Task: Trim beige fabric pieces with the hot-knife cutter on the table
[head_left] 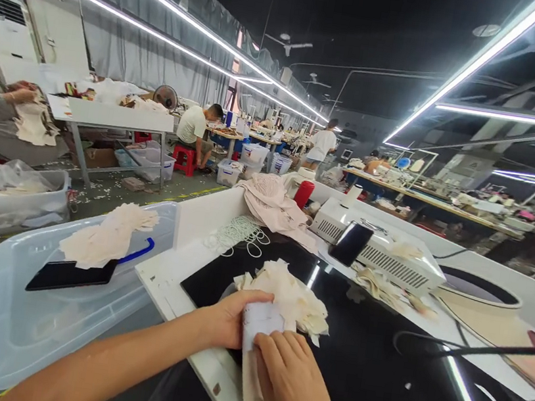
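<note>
A folded, pale whitish piece of fabric (pixel 263 318) is between my hands, above the near edge of the black tabletop. My left hand (pixel 234 315) pinches its upper left side, thumb on top. Curled over its lower right part is my right hand (pixel 295 377), closed on it with the fingertips pressed to its face. From beneath, a cream strip (pixel 249 384) hangs toward me. Just beyond my hands lies a loose heap of cream fabric pieces (pixel 294 290) on the black glossy surface (pixel 355 359).
To the left, a translucent plastic bin lid (pixel 55 330) bears a fabric stack (pixel 110 235) and a dark flat object (pixel 70 276). Behind the heap are pale elastic loops (pixel 238 233), pinkish cloth (pixel 272 201), a phone (pixel 351 243) and a white vented machine (pixel 385 244). Co-workers sit farther off.
</note>
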{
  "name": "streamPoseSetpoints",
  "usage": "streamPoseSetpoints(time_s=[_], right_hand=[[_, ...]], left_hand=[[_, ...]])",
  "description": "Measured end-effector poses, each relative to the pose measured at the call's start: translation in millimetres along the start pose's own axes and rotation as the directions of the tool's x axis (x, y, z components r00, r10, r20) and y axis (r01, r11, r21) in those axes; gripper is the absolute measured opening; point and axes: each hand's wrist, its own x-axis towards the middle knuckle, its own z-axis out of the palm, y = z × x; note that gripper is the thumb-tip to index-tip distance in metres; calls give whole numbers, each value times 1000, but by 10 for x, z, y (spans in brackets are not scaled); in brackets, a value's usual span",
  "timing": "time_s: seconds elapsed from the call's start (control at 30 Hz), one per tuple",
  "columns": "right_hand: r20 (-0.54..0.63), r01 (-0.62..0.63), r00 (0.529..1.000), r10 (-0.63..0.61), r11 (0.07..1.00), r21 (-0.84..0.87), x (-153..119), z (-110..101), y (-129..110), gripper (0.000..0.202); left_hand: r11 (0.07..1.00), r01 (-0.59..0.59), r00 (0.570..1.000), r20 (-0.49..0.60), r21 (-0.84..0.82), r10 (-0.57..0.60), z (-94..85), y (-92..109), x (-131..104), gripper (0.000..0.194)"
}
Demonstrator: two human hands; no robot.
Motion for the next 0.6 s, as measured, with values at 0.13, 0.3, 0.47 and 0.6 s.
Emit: streamPoseSetpoints(time_s=[0.13, 0.3, 0.47, 0.6], right_hand=[[37, -4, 999, 1, 998, 60, -38, -99, -25, 26], [69, -26, 998, 14, 982, 187, -186, -168, -58, 28], [151, -70, 988, 35, 969, 236, -299, -218, -91, 29], [225, -77, 974, 3, 943, 323, -358, -284, -147, 30]], left_hand=[[998, 37, 999, -24, -49, -38, 64, 12, -77, 28], [995, 7, 998, -66, -98, -13, 80, 78, -108, 38], [993, 8, 996, -87, -117, -18, 58, 130, -72, 37], [994, 19, 996, -79, -112, -28, 48, 128, -68, 39]])
